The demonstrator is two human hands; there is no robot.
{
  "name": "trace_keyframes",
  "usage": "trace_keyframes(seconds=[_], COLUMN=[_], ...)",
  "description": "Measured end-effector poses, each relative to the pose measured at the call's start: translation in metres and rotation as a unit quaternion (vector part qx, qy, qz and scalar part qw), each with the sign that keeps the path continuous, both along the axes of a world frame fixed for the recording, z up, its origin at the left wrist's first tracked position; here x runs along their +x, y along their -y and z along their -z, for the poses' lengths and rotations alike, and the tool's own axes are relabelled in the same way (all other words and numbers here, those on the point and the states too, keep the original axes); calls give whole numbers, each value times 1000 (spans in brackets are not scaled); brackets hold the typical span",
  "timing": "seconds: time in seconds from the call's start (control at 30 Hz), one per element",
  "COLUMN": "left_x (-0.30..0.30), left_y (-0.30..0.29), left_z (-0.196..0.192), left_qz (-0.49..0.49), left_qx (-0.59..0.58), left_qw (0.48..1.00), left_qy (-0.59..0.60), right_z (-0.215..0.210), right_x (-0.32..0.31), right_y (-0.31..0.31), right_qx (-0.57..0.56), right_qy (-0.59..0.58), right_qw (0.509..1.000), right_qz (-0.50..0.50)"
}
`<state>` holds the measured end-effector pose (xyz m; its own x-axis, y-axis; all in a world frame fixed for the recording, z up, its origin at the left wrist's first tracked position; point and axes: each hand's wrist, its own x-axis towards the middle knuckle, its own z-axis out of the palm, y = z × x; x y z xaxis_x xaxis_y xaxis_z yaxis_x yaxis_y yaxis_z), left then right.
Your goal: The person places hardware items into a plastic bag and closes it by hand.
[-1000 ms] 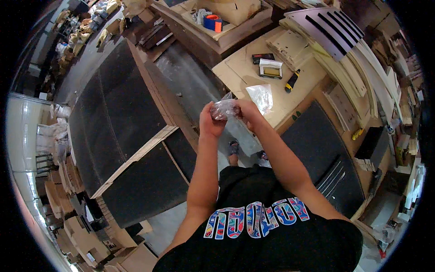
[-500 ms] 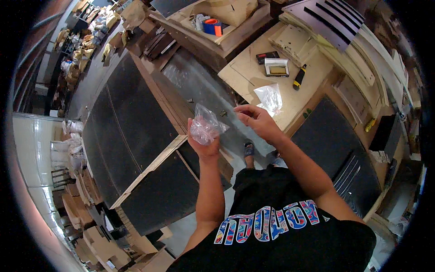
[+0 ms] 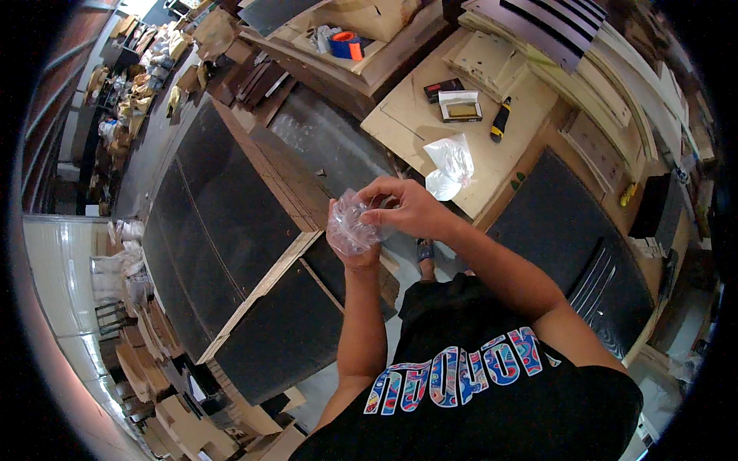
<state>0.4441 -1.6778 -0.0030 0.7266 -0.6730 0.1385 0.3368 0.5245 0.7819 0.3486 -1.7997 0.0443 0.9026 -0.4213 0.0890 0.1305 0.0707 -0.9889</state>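
Observation:
A crumpled clear plastic bag (image 3: 350,227) lies in my left hand (image 3: 363,258), whose fingers curl round it from below. My right hand (image 3: 411,207) has its thumb and fingers pinched together at the bag's upper right side. Whatever is inside the bag, if anything, I cannot make out. Both hands are in mid-air in front of my body, between a stack of black panels (image 3: 223,207) and a wooden worktop (image 3: 403,115). Closest to the right hand on that worktop is another shiny plastic bag (image 3: 452,163), hanging partly past its edge.
On the worktop are an open white box (image 3: 461,107), a dark red box (image 3: 441,89) and a yellow-black utility knife (image 3: 501,121). An orange-and-blue tape roll (image 3: 346,46) sits in a wooden tray behind. A dark board (image 3: 569,238) stands at right; cardboard pieces (image 3: 184,430) fill the lower left.
My right hand has moved left and down from the worktop's edge to the bag in my left hand, and its fingers now touch it. The bag looks more bunched up.

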Motion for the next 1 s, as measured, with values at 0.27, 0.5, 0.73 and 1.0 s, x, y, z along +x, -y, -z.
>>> trace_keyframes(seconds=[0.27, 0.5, 0.73, 1.0], left_x=[10, 20, 26, 35], left_y=[-5, -11, -13, -11], left_z=[4, 9, 16, 16], left_qz=[-116, -99, 223, 130], left_qx=[189, 327, -194, -146], left_qw=[843, 750, 882, 893], left_qy=[490, 567, -367, -405], right_z=[-7, -20, 3, 8], right_x=[-7, -14, -27, -55], right_y=[2, 14, 55, 67], right_qx=[-68, -156, 44, 274], right_qy=[-13, -73, -77, -75], right_qw=[993, 972, 963, 945], right_qz=[100, 160, 255, 162])
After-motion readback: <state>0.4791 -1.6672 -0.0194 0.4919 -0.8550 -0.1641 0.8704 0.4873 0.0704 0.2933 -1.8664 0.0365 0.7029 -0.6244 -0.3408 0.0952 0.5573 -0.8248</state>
